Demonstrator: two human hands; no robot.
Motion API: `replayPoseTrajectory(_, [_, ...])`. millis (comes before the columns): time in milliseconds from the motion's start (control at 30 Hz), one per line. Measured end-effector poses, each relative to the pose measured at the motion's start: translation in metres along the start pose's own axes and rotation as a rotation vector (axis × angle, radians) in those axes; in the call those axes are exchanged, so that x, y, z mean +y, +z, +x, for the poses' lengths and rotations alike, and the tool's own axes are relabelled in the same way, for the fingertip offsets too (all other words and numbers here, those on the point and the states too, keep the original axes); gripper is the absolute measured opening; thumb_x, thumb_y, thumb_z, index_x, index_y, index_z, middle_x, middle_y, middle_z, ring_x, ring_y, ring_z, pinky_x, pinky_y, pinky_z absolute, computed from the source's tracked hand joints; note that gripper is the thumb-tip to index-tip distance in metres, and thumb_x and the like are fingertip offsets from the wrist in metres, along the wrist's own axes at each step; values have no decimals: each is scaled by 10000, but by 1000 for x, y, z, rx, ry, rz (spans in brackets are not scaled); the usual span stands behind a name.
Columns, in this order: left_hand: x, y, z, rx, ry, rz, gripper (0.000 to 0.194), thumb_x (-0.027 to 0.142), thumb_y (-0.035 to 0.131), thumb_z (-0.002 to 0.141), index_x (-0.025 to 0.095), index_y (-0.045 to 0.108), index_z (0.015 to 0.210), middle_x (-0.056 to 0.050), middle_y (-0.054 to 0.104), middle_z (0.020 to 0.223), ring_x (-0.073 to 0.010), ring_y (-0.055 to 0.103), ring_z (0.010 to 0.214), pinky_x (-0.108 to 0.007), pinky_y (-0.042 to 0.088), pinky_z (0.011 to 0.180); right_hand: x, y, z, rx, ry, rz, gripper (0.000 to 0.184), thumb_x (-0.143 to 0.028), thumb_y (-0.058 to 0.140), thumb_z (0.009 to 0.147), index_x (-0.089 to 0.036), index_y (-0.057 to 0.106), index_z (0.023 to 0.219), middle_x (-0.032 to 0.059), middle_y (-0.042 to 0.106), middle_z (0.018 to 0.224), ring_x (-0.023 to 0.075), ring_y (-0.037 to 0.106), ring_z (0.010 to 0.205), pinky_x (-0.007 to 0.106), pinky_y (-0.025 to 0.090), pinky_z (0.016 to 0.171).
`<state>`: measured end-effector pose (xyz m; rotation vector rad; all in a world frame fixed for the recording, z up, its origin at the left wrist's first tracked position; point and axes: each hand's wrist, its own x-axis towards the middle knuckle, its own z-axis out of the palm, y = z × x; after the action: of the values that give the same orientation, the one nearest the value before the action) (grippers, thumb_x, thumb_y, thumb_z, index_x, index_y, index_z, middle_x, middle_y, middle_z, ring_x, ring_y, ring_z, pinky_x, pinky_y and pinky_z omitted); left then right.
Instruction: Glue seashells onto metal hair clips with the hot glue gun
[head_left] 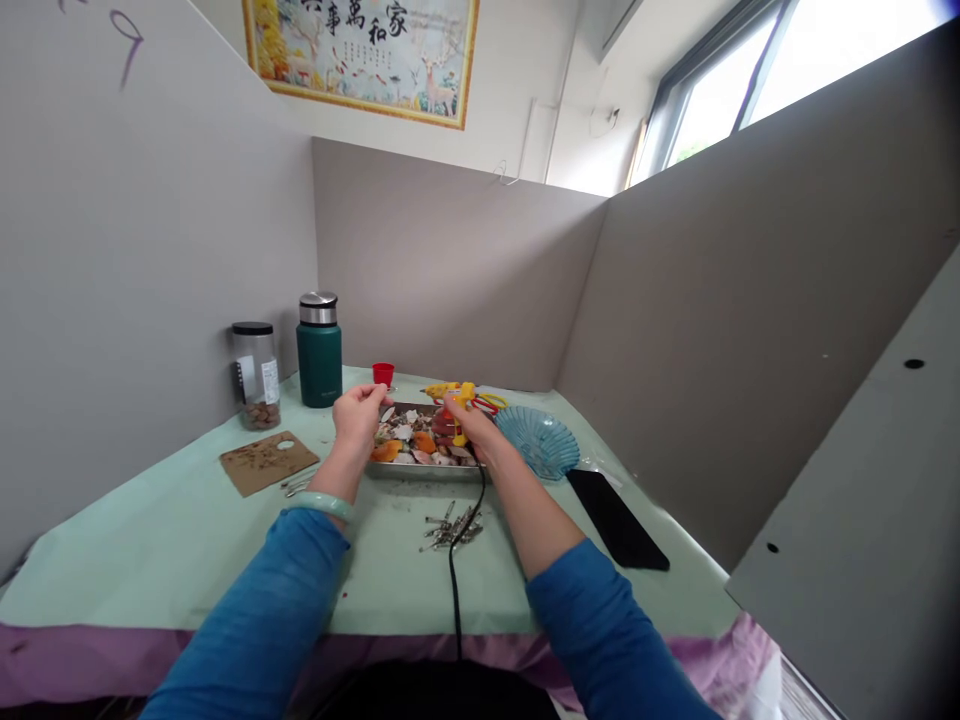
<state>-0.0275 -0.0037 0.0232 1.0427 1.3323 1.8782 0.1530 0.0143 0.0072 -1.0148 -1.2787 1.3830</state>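
Note:
Wrapped round a yellow hot glue gun (463,394), my right hand (466,422) holds it above the right part of a metal tray (420,470). The gun's nozzle points left, and its black cord (453,560) runs down toward me. My left hand (361,410) is pinched over the tray's left edge; what sits between its fingertips is too small to name. Shells (405,433) in white and orange fill the tray. A pile of small metal clips (454,528) lies in front of it.
At the left stand a lidded jar (256,380) and a green thermos (319,350), with a brown card (268,462) before them. A red cup (383,374) is behind the tray. On the right lie a blue shell-shaped dish (540,440) and a black phone (619,520). Grey partitions (450,260) enclose the table.

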Motion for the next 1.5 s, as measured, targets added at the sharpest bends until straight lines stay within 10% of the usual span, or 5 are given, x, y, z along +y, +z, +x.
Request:
replayPoseTrajectory(300, [-11, 1, 4, -172, -11, 224, 181, 302, 637, 589, 173, 630, 715, -57, 704, 721, -92, 416, 399, -241, 291, 407, -3, -27, -12, 36, -107, -163, 371, -524, 583, 816, -185, 568, 965, 70, 688, 886, 118, 621, 584, 211, 466, 479])
replayPoseTrajectory(567, [-23, 2, 7, -359, 343, 886, 131, 222, 578, 681, 233, 669, 775, -54, 729, 817, -220, 633, 802, -265, 412, 649, -3, -39, -14, 282, -213, -1260, 399, -519, 704, 676, -201, 642, 909, 102, 693, 897, 274, 639, 860, 318, 460, 674])
replayPoseTrajectory(833, [-24, 10, -5, -438, 415, 1252, 199, 258, 607, 706, 236, 679, 890, -120, 697, 950, -273, 627, 849, -291, 394, 614, -5, -32, -23, 143, -169, -1522, 478, -530, 686, 686, -178, 637, 1006, 159, 680, 1013, 297, 635, 926, 328, 452, 726])
replayPoseTrajectory(1133, [-22, 6, 7, -378, 120, 621, 154, 178, 763, 524, 192, 631, 600, -37, 630, 605, -153, 537, 557, -250, 358, 515, -6, -47, -21, -78, -256, -1371, 584, -551, 711, 660, -195, 645, 1117, 133, 643, 1106, 281, 594, 1003, 324, 445, 806])
replayPoseTrajectory(1500, [6, 4, -17, -835, -330, -129, 290, 238, 822, 523, 137, 635, 720, 85, 356, 405, -10, 216, 338, -182, 126, 354, -6, -7, -27, -222, -530, -510, 353, -348, 634, 777, -186, 600, 1089, 33, 655, 957, 137, 614, 803, 252, 486, 726])
